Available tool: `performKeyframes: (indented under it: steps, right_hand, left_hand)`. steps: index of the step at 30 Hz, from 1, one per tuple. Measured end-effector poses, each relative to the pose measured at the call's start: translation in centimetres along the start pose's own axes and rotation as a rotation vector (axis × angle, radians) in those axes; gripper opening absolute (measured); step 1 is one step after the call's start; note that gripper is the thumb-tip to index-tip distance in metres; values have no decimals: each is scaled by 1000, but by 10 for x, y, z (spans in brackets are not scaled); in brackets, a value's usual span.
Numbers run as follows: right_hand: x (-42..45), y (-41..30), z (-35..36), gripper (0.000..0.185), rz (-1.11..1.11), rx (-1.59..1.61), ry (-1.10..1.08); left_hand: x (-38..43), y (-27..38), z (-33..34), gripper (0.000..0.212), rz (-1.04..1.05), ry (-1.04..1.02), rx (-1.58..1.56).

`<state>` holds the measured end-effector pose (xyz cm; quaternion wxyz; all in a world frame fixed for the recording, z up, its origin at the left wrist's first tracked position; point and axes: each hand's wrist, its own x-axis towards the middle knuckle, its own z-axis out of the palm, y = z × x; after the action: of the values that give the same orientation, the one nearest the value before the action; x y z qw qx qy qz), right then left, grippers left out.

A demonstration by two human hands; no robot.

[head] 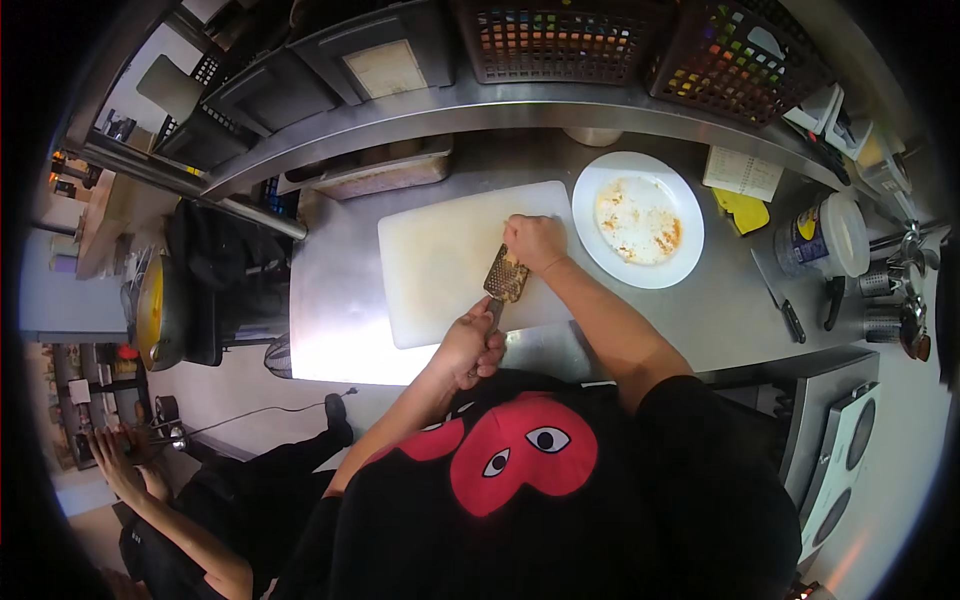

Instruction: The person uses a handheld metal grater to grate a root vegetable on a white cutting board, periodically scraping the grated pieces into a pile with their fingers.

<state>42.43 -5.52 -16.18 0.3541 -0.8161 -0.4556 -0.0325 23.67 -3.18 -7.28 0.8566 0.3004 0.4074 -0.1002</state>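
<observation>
My left hand is wrapped around the dark handle of a small flat hand grater, which slants up and to the right over a white cutting board. Pale, wet-looking food bits cling to the grater's right side. At its far end my right hand is curled into a fist, touching the metal. Whether the fingers there hold a piece of food or the grater's tip is hidden. To the right of the board lies a white round plate with orange and brown crumbs on it.
A metal shelf with brown crates overhangs the counter's back. At right are a knife, a lidded plastic tub, a yellow cloth and a notepad. A co-worker's arm shows at lower left.
</observation>
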Motion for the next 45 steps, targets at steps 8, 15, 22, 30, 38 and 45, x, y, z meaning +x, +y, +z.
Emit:
performKeyframes:
  steps: [8, 15, 22, 30, 38, 45]
  right_hand:
    - [4, 19, 6, 14, -35, -122, 8]
    - [-17, -4, 1, 16, -97, 65, -28]
    - [-29, -17, -19, 17, -184, 104, 3]
    - [-27, -20, -20, 19, -280, 75, 77]
    - [-23, -22, -8, 14, -115, 96, -30]
    - [8, -7, -35, 22, 102, 126, -44]
  left_hand:
    - [1, 0, -2, 45, -22, 11, 14]
    - [-3, 2, -5, 44, -28, 4, 2]
    - [-5, -1, -2, 40, -15, 4, 6]
    - [-6, 4, -3, 41, -6, 19, -2]
    - [-6, 3, -5, 40, -15, 28, 43]
    - [-3, 10, -11, 43, 12, 16, 99]
